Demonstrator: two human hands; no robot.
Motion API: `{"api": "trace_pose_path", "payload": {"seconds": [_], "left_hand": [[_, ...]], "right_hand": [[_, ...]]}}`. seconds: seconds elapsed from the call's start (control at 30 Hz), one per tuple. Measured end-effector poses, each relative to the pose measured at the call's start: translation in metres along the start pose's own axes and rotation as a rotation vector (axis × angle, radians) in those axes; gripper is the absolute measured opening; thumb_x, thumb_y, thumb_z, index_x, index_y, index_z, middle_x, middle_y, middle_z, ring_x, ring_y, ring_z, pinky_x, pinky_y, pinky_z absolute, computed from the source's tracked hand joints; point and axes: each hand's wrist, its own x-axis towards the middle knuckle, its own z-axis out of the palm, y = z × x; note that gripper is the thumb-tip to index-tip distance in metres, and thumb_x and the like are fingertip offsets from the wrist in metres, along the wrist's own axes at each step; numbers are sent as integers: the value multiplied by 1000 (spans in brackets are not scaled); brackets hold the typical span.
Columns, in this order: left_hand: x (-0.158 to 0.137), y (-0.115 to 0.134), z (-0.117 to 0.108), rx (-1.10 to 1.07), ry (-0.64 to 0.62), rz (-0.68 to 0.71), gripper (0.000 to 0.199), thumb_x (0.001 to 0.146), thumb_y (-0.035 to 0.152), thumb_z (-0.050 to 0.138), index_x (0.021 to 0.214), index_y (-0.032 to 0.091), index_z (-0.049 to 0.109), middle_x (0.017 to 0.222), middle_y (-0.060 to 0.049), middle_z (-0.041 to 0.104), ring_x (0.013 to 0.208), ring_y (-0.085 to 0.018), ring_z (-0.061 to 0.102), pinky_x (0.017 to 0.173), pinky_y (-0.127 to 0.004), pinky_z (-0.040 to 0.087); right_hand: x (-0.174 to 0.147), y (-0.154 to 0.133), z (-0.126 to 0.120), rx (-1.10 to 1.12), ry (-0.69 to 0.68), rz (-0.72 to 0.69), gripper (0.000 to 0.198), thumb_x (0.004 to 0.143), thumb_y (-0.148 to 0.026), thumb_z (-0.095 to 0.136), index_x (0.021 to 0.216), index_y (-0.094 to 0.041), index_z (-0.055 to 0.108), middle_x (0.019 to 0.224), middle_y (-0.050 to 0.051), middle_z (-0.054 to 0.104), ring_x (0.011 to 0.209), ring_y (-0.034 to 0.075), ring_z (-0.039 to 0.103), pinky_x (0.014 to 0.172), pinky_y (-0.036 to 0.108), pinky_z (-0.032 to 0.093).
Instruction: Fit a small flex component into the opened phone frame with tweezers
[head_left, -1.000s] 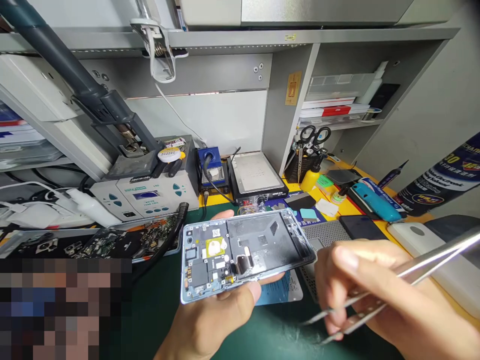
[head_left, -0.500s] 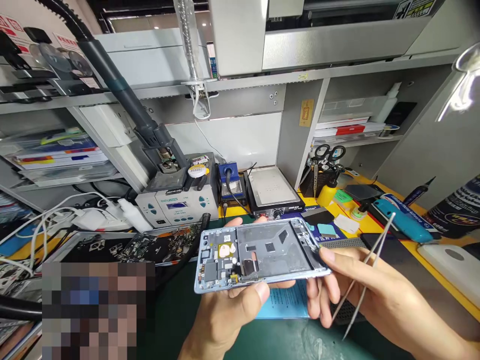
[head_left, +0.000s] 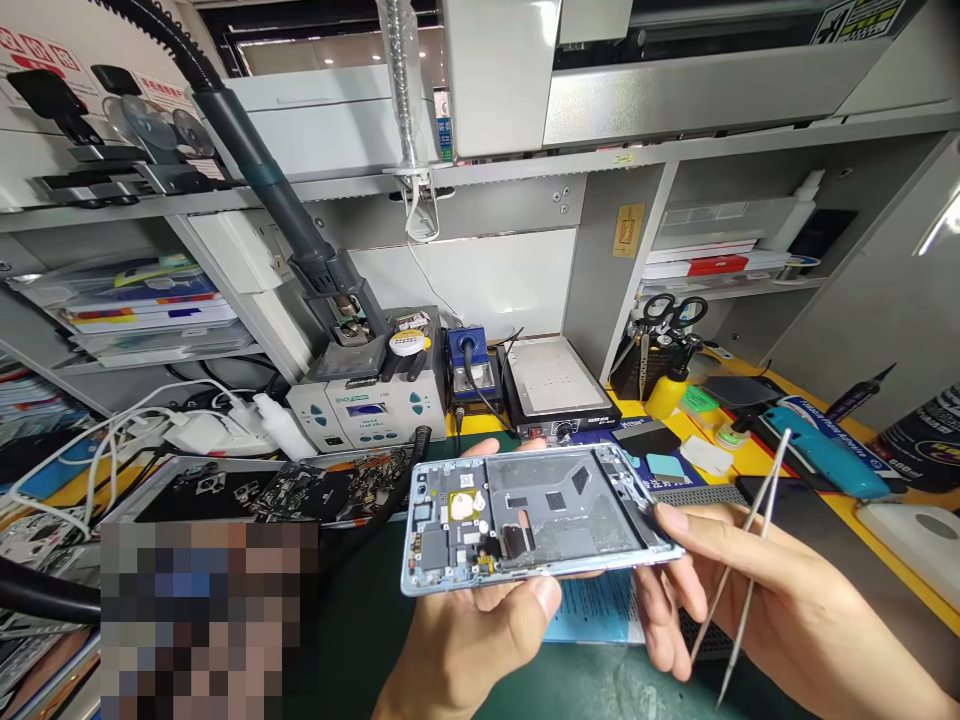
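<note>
Here, the left hand (head_left: 480, 630) cradles the opened phone frame (head_left: 532, 520) from beneath above the green mat (head_left: 352, 620); the right hand (head_left: 757, 590) steadies its right end while pinching tweezers (head_left: 742, 570) — tips angled down, they might scrape exposed components.

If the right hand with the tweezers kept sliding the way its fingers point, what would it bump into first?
The right hand points leftward, and its fingertips already seem to touch the right end of the opened phone frame, which the left hand holds. So the frame comes first, though depth is hard to judge.
</note>
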Motion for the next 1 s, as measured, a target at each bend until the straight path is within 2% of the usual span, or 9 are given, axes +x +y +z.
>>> {"api": "trace_pose_path", "payload": {"seconds": [0.13,0.3,0.4,0.57,0.7,0.83,0.93,1.0], "left_hand": [[1,-2,-3,-3,-30,-28,71,91,28,69,152,42,35,164,-3,43,147,-38,42,118,-63,37],[0,-3,-2,-61,23,-48,78,90,28,71,154,39,30,163,-7,46,145,-36,45,123,-64,27],[-1,-1,-3,-15,19,-36,78,88,30,73,154,39,32,163,-7,45,147,-40,42,122,-65,27],[0,5,-4,-42,-72,-52,68,92,27,69,150,46,39,163,-5,45,142,-40,49,107,-60,51],[0,4,-2,1,-21,-32,67,91,29,70,150,43,41,162,-4,47,146,-38,44,115,-60,42],[0,0,1,4,26,-45,69,90,33,71,150,41,38,163,-7,44,142,-42,47,110,-63,46],[1,-2,2,-9,40,-35,71,89,31,71,150,41,38,162,-6,47,148,-39,40,118,-62,36],[3,-1,2,-68,18,-35,71,89,29,72,150,40,38,159,-6,50,147,-36,42,122,-60,28]], "right_hand": [[-1,-2,2,-39,15,16,47,97,-48,59,59,-20,63,66,9,74,62,24,72,61,34,54],[-2,-1,0,-59,-3,6,47,97,-50,56,60,-22,63,67,8,75,62,24,72,66,36,54],[-2,0,0,-53,-7,-4,47,98,-49,55,60,-22,64,66,9,75,61,24,71,67,36,54],[-1,0,0,6,-2,-34,46,98,-45,55,59,-21,63,67,9,75,62,25,73,61,34,54],[-1,0,0,-17,2,-34,47,98,-46,56,58,-21,61,65,9,75,61,25,73,64,35,55],[-1,-2,1,-34,37,-29,48,96,-48,58,56,-22,58,64,9,74,61,25,72,66,36,57],[-1,-2,2,-61,42,-15,49,95,-51,57,55,-22,57,64,9,73,60,25,72,62,35,56],[-1,0,3,-56,36,-4,49,95,-52,57,56,-22,57,63,8,72,58,24,71,59,34,55]]}}
